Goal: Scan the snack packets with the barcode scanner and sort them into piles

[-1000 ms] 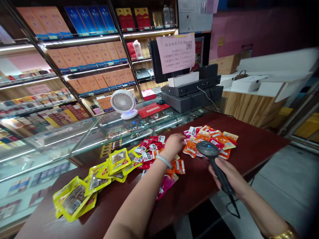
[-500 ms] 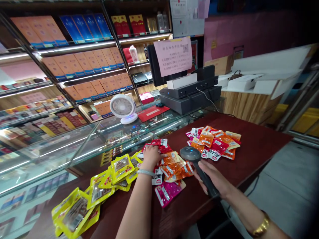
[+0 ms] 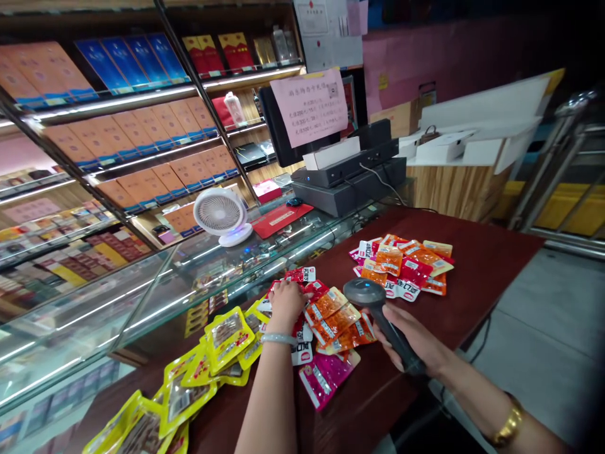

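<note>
My right hand (image 3: pixel 411 337) is wrapped round the handle of a dark grey barcode scanner (image 3: pixel 366 293), whose head hangs over the table beside the nearer snack packets. My left hand (image 3: pixel 287 301) is on the red snack packets (image 3: pixel 302 275), with its fingers curled down into them and the thumb out to the side; the fingertips are hidden. Just right of it lie overlapping orange snack packets (image 3: pixel 338 318). A magenta snack packet (image 3: pixel 326 378) is at their near end. Yellow-edged snack packets (image 3: pixel 229 337) spread in a row to the left of my left forearm.
Another heap of orange and red packets (image 3: pixel 406 265) lies farther right on the dark red tabletop (image 3: pixel 482 252). Behind stand a glass counter (image 3: pixel 198 277), a white fan (image 3: pixel 222 214), a red mat (image 3: pixel 282 219) and a screen with a paper notice (image 3: pixel 309 107). Boxed goods fill the shelves.
The camera view has turned slightly to the right. The orange and magenta packets beside my left hand have shifted a little and show more fully. My right hand still holds the scanner.
</note>
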### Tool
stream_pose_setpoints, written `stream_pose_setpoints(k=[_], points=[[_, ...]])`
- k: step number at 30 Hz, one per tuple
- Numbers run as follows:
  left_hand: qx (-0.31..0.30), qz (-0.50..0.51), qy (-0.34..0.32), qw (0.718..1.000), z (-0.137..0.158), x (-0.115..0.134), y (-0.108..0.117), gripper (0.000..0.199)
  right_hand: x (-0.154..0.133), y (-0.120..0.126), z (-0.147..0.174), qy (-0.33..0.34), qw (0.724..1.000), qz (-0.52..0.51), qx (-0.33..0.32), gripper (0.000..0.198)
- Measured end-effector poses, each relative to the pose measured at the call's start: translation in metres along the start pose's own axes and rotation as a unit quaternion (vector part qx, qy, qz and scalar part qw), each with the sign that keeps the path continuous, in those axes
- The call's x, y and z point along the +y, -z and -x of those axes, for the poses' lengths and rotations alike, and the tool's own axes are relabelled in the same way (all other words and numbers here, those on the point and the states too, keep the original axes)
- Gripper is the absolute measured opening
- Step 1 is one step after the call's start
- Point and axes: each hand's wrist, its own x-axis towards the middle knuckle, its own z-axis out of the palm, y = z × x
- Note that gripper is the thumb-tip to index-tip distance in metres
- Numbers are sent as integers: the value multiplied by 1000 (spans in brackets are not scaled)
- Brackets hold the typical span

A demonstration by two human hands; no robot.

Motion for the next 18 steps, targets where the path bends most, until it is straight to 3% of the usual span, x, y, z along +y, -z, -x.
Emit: stream_pose_setpoints(k=[2,8,12,18], points=[[-6,8,-17,1000,0,2,2,40,0,0,0,1,1000,-5,3,37],[-2,-11,-21,1000,3,4,1,60,0,-2,1,13,1000,-6,18,39],[-45,6,-26,999,1,2,3,60,1,0,1,15,1000,-9,4,37],[-43,61,-52,996,2,13,10,59,3,1,0,25,1000,-1,-5,37]])
